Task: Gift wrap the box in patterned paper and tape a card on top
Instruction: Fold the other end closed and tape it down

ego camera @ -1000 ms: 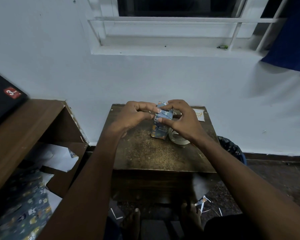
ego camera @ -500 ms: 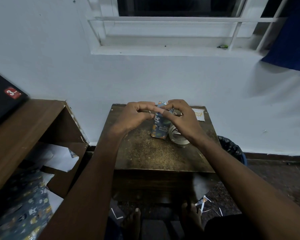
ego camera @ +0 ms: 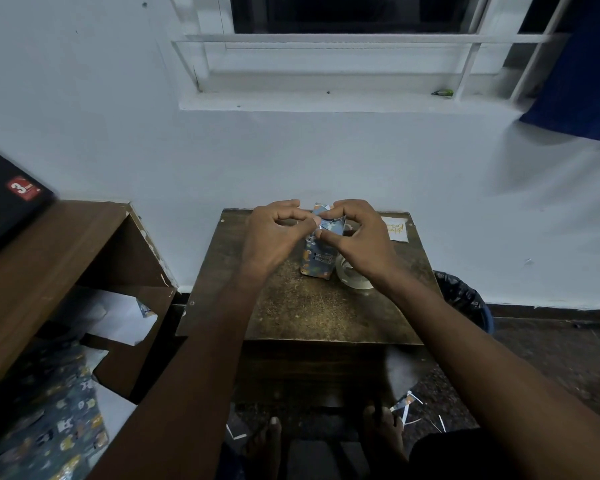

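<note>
A small box wrapped in blue patterned paper stands upright on the brown table, near its far side. My left hand pinches the paper flaps at the box's top from the left. From the right, my right hand pinches the same folded top end. A clear tape roll lies just right of the box, partly under my right wrist. A white card with gold writing lies at the table's far right corner.
A wooden shelf unit stands to the left, with loose patterned wrapping paper and white sheets in it. A black-lined bin sits right of the table. Paper scraps lie on the floor by my feet.
Both hands have stayed at the box's top, their fingers shifting slightly as they press the paper folds. The box has kept its place.
</note>
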`<act>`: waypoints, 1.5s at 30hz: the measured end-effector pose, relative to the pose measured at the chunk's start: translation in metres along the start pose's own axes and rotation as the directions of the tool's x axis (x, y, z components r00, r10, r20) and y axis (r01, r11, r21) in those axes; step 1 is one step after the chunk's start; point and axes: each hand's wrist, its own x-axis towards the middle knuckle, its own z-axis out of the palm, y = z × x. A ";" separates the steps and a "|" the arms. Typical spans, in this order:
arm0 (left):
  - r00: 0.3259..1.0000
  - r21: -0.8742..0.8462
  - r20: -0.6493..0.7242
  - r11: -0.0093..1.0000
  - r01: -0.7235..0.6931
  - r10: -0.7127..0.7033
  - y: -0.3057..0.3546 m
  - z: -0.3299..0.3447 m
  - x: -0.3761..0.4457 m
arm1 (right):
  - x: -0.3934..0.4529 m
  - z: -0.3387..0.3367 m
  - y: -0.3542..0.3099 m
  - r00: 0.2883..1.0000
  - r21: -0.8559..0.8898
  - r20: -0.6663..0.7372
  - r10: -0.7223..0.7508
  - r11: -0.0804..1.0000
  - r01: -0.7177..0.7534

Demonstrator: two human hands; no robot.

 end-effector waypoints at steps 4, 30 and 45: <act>0.995 0.009 -0.102 1.000 0.023 -0.022 -0.003 0.009 0.001 | 0.000 0.000 -0.001 1.000 0.010 -0.011 0.006 1.000 -0.006; 0.904 -0.072 0.281 0.932 0.355 -0.322 -0.007 0.002 0.005 | 0.000 -0.012 -0.004 0.983 0.315 0.105 0.154 0.932 -0.180; 0.961 0.076 0.108 0.962 -0.262 0.253 -0.016 -0.004 0.008 | -0.004 -0.013 -0.005 0.946 0.369 0.239 0.217 0.881 -0.296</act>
